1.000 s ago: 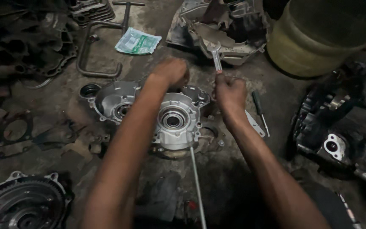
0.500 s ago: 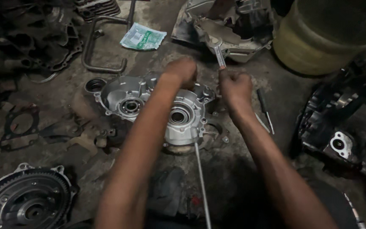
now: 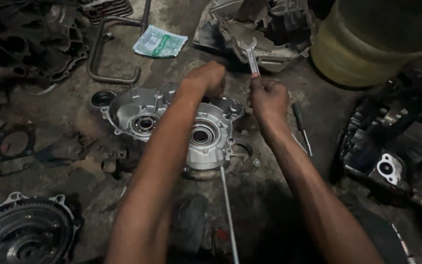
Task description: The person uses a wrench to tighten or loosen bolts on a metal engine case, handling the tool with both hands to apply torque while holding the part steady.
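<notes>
- The right hand (image 3: pixel 268 100) is closing its fingers (image 3: pixel 275 89) around the shank of an open-ended spanner (image 3: pixel 250 55), whose forked head is pointing up and away, just beyond the knuckles.
- The left hand (image 3: pixel 205 78) is pressing down on the far edge of a silver engine case half (image 3: pixel 172 122); its fingers are curling together over that rim, though I cannot tell whether they are pinching anything small beneath them.
- Compared with the earlier views, both hands are sitting in nearly the same spots on the case and the spanner is standing at much the same tilt, so the grip is being kept rather than reset; the work at the far rim of the case seems to be ongoing, not finishing.
- The case is lying flat on the grimy floor (image 3: pixel 289 195), directly under and just nearer than the left fingers, its two round bearing bores facing up.
- A thin metal rod (image 3: pixel 226 210) is running from the case's near edge back toward the person.
- Just beside the right fingers, on their outer side, a small screwdriver (image 3: pixel 301 122) is lying on the floor.
- Well beyond the left fingers a green-and-white packet (image 3: pixel 159 43) is resting beside a bent pipe (image 3: pixel 111 73); a toothed flywheel (image 3: pixel 25 232) is sitting far nearer the person, to the left.
</notes>
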